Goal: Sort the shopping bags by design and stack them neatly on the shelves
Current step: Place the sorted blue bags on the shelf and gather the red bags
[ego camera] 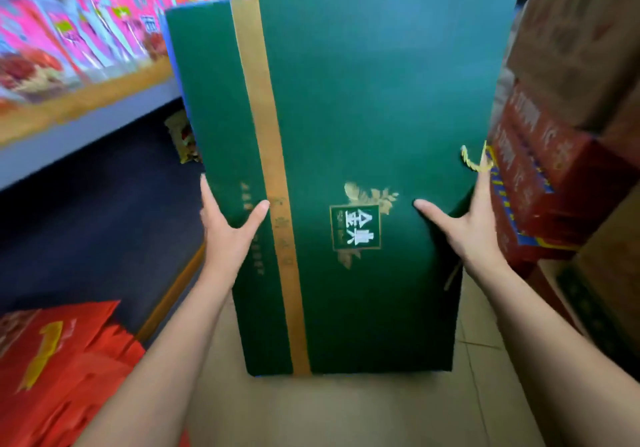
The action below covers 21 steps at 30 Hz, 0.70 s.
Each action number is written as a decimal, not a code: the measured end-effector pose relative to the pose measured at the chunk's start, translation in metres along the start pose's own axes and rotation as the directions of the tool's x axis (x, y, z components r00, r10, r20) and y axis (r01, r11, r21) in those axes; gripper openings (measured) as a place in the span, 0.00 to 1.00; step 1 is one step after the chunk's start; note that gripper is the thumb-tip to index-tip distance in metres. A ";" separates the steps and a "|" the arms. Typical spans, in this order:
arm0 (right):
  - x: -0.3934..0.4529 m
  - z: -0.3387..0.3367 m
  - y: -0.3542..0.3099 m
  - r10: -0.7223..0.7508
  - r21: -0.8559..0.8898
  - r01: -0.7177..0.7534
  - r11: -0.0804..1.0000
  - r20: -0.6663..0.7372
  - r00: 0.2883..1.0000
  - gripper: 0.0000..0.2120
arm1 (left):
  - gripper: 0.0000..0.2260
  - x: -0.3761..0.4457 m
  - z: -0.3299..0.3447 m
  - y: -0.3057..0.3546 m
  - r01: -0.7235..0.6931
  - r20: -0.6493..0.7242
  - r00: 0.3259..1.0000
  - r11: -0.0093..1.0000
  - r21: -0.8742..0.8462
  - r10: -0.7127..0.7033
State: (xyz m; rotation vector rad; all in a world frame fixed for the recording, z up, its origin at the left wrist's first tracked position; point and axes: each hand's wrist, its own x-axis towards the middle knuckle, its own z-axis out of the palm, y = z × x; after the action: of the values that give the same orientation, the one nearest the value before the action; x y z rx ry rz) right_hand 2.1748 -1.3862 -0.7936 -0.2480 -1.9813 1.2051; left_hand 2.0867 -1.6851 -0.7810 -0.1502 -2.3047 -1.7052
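Both hands clamp one flat green shopping bag [346, 134] by its side edges: the left hand [227, 235] grips the left edge with its thumb laid across the front, and the right hand [465, 226] grips the right edge the same way, thumb pointing inward. They are well apart, with the full width of the bag between them.

Held up above the tiled floor [346, 408], the green bag faces the camera and fills the middle of the view. A gold band [270, 169] runs its whole length left of centre, carrying small print too blurred to read. Right of the band sits a framed gold-and-white emblem [356, 227] with leaf ornaments and the large characters "金奠"; the smaller lines beside them cannot be read. A yellow cord handle [476, 160] pokes out at the bag's right edge, just above the right hand.

Left of the green bag, a shelf [86, 107] carries blurred pink and red packets [69, 30]. Below and left lies a pile of red bags [59, 370] with yellow print. Right of the green bag stand stacked cartons [571, 134], brown and red, their lettering unreadable.
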 end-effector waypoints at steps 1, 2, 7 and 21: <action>0.001 0.002 0.001 -0.027 -0.008 0.027 1.000 0.000 1.000 0.52 | 0.43 0.001 0.000 0.003 -0.008 -0.010 1.000 1.000 0.018 0.008; 0.000 0.003 0.001 -0.041 -0.015 0.041 0.999 -0.003 0.999 0.52 | 0.44 0.000 0.001 0.007 -0.012 -0.012 1.000 0.999 0.032 0.012; -0.009 0.006 0.012 -0.077 -0.026 0.077 0.997 0.005 0.997 0.50 | 0.42 -0.009 0.005 0.004 -0.008 -0.015 1.000 0.997 0.071 0.009; 0.004 -0.011 -0.006 -0.232 -0.132 0.227 0.965 -0.023 0.972 0.47 | 0.42 -0.012 0.015 0.016 0.058 -0.111 0.992 0.998 -0.010 -0.058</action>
State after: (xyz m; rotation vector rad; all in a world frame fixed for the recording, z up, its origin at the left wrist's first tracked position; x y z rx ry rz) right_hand 2.1811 -1.3803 -0.7845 -0.1008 -1.9947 0.9201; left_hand 2.0998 -1.6652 -0.7737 0.0105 -2.2432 -1.7035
